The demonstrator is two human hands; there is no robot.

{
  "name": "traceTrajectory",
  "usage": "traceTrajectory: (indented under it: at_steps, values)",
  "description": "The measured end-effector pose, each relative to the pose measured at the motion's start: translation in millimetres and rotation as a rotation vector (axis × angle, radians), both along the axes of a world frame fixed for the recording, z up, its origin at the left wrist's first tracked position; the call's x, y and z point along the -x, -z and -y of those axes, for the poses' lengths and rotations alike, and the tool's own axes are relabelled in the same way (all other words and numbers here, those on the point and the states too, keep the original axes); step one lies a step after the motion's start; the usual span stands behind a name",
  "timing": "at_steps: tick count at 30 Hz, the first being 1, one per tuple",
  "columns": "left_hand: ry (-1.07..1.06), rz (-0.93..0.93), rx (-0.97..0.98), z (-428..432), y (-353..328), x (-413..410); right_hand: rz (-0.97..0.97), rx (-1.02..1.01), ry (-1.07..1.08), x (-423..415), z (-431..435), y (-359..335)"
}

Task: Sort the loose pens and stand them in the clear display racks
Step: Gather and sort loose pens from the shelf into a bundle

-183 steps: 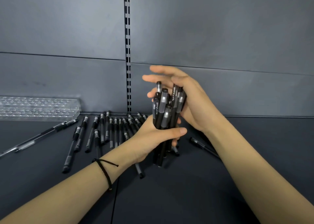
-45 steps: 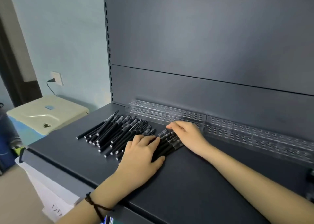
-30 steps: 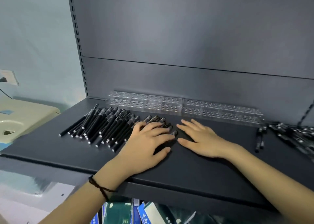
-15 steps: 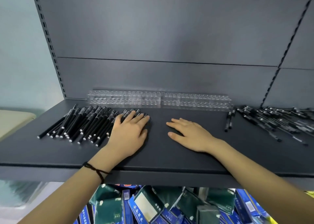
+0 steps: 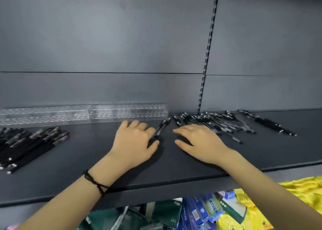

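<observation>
Left grip (image 5: 134,140) against pen (image 5: 161,129) on shelf (image 5: 87,153)

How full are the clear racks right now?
Empty: both clear racks show only bare holes; the left pen batch and right pen pile lie flat on the shelf.

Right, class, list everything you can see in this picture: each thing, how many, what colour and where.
Dark grey metal shelf: one, across the view.
Clear plastic display racks: two, transparent, end to end at the shelf's back.
Neat row of black pens: many, black with grey bands, shelf's left.
Loose heap of pens: many, black and silver, right of the racks.
Stray black pens: apparently two, between the hands.
Slotted metal upright: one, dark, back panel.
Boxed goods: several, blue, green, yellow, under the shelf.
Black cord bracelet: one, left wrist.
Left hand: palm down, fingers bent beside the stray pens; grip unclear.
Right hand: flat, fingers spread, at the heap's edge.
</observation>
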State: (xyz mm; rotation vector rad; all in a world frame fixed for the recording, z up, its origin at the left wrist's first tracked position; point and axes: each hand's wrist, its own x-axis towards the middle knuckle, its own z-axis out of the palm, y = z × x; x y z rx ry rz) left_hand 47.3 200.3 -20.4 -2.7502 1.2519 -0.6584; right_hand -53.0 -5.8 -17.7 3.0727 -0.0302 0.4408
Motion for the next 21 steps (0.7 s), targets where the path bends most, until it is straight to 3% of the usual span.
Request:
traceTrajectory:
  at_steps: [10,21]
  values:
    - [-0.033,-0.086,0.088,188,4,69,-0.042,-0.046,-0.085,53,189,-1]
    - [-0.012,-0.095,0.042,316,-10,75,-0.044,-0.13,-0.074,58,294,-3]
